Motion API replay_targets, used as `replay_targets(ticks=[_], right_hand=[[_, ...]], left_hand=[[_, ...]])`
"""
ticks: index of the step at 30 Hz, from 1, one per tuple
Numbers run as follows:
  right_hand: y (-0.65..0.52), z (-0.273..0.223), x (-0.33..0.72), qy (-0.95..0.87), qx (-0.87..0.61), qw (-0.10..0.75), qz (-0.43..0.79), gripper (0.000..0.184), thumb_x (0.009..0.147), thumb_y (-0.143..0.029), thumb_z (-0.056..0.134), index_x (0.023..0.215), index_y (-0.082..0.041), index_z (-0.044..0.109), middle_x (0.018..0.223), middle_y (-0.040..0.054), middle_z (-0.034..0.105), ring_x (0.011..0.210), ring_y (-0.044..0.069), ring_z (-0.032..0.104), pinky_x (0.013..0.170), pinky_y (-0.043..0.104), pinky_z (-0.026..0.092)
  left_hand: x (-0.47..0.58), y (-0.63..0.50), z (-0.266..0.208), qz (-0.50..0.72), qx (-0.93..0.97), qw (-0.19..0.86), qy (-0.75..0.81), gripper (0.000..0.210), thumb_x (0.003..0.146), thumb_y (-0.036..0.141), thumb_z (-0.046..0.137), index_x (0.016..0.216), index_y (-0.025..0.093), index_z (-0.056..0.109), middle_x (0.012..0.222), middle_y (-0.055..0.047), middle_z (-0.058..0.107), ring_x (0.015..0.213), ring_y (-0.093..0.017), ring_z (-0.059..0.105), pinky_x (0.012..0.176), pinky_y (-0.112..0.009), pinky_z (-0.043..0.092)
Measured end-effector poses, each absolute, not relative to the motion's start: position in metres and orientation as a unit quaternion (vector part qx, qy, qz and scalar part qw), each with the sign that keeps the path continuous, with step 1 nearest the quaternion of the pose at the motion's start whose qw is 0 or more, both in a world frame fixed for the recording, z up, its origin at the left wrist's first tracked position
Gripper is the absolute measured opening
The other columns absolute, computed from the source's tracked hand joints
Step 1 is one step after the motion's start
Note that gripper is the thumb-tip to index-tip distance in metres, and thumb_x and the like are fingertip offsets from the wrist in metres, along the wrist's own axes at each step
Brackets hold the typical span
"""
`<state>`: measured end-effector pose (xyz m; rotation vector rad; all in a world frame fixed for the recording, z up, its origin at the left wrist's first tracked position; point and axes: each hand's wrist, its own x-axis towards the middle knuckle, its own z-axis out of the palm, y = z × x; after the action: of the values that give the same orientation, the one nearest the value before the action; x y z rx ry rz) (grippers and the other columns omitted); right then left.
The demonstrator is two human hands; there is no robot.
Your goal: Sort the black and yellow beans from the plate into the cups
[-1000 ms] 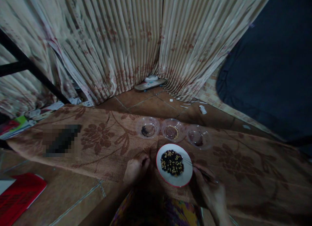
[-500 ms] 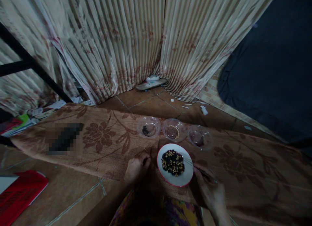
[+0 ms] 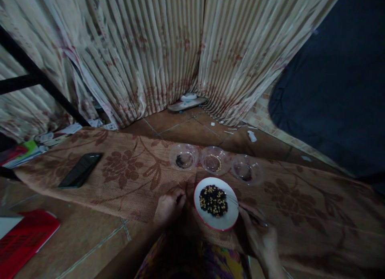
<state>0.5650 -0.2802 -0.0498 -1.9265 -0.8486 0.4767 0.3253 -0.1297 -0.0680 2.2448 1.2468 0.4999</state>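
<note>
A white plate point(image 3: 231, 215) with a red rim holds a mixed heap of dark and yellowish beans point(image 3: 213, 200). My right hand point(image 3: 260, 235) is at the plate's right side, closed around slim metal tweezers point(image 3: 251, 214) whose tips reach the heap's right edge. Left of the plate, my left hand point(image 3: 170, 204) rests curled on the cloth, with nothing visible in it. Behind the plate stand three clear bowls in a row. Black beans lie in the left bowl point(image 3: 191, 151), yellowish ones in the middle bowl point(image 3: 212, 150), and some dark reddish ones in the right bowl point(image 3: 255, 172).
A brown flowered cloth point(image 3: 129, 194) covers the low table. On its left part lies a dark phone point(image 3: 81, 170). A skateboard point(image 3: 186, 104) and white scraps point(image 3: 252, 136) are on the tiled floor by the curtains point(image 3: 168, 50). A red bag point(image 3: 33, 239) is at lower left.
The phone area, blurred out before, now shows plainly. My hands, the tweezers, the plate and the bowls look unmoved.
</note>
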Motion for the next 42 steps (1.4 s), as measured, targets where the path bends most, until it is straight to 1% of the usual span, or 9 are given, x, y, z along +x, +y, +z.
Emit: replay_targets(ticks=[8,19,22,29,33,36,39,42], right_hand=[[-0.281,-0.048,0.564,-0.342,-0.794,0.468,0.184,0.035,0.078,-0.05,0.062,0.088,-0.019,0.075,0.103,0.0111,0.071,0.091,0.025,0.067,0.068,0.03,0.054],[-0.288,-0.055,0.566,-0.346,-0.799,0.466,0.157,0.033,0.079,-0.049,0.062,0.088,-0.019,0.073,0.101,0.0105,0.072,0.095,0.025,0.066,0.081,0.034,0.053],[-0.29,-0.054,0.567,-0.35,-0.798,0.467,0.151,0.033,0.078,-0.049,0.063,0.087,-0.019,0.073,0.099,0.0103,0.072,0.093,0.025,0.067,0.078,0.033,0.054],[-0.287,-0.041,0.55,-0.428,-0.763,0.449,0.183,0.028,0.084,-0.044,0.058,0.089,-0.02,0.073,0.099,0.0094,0.071,0.094,0.022,0.067,0.077,0.03,0.055],[-0.283,-0.034,0.54,-0.504,-0.72,0.43,0.208,0.023,0.085,-0.04,0.059,0.091,-0.023,0.073,0.098,0.0078,0.072,0.094,0.021,0.067,0.081,0.03,0.054],[-0.285,-0.027,0.545,-0.505,-0.726,0.427,0.187,0.023,0.086,-0.04,0.058,0.092,-0.023,0.073,0.098,0.0073,0.072,0.093,0.02,0.068,0.081,0.028,0.055],[-0.29,-0.022,0.556,-0.49,-0.756,0.409,0.145,0.024,0.086,-0.041,0.057,0.091,-0.023,0.072,0.096,0.0069,0.073,0.089,0.02,0.069,0.076,0.026,0.056],[-0.291,-0.022,0.557,-0.525,-0.748,0.387,0.123,0.023,0.086,-0.039,0.057,0.091,-0.022,0.072,0.093,0.0065,0.073,0.084,0.02,0.07,0.073,0.026,0.056]], left_hand=[[0.324,-0.129,-0.072,0.182,0.828,0.259,0.462,0.013,0.089,0.025,0.049,0.085,0.024,0.061,0.087,0.001,0.069,0.08,-0.014,0.064,0.073,-0.023,0.042],[0.325,-0.129,-0.07,0.166,0.828,0.259,0.469,0.013,0.09,0.025,0.049,0.087,0.024,0.062,0.088,0.0,0.07,0.082,-0.014,0.065,0.074,-0.023,0.043],[0.324,-0.129,-0.071,0.168,0.828,0.257,0.469,0.013,0.089,0.025,0.05,0.089,0.024,0.063,0.088,0.001,0.071,0.082,-0.014,0.066,0.074,-0.023,0.043],[0.324,-0.129,-0.073,0.175,0.832,0.249,0.463,0.014,0.09,0.026,0.048,0.086,0.024,0.062,0.089,0.001,0.071,0.079,-0.014,0.065,0.072,-0.023,0.042],[0.325,-0.129,-0.071,0.171,0.834,0.251,0.46,0.014,0.09,0.025,0.048,0.084,0.024,0.061,0.088,0.0,0.071,0.08,-0.014,0.065,0.072,-0.023,0.042],[0.325,-0.129,-0.071,0.167,0.834,0.252,0.461,0.015,0.09,0.026,0.048,0.084,0.024,0.061,0.087,0.0,0.07,0.081,-0.014,0.065,0.073,-0.023,0.042],[0.325,-0.129,-0.072,0.17,0.834,0.251,0.461,0.015,0.09,0.026,0.047,0.087,0.024,0.061,0.087,0.0,0.07,0.082,-0.014,0.065,0.075,-0.023,0.043],[0.325,-0.13,-0.073,0.172,0.834,0.249,0.461,0.014,0.09,0.026,0.048,0.088,0.025,0.061,0.087,0.001,0.071,0.081,-0.014,0.065,0.074,-0.023,0.043]])
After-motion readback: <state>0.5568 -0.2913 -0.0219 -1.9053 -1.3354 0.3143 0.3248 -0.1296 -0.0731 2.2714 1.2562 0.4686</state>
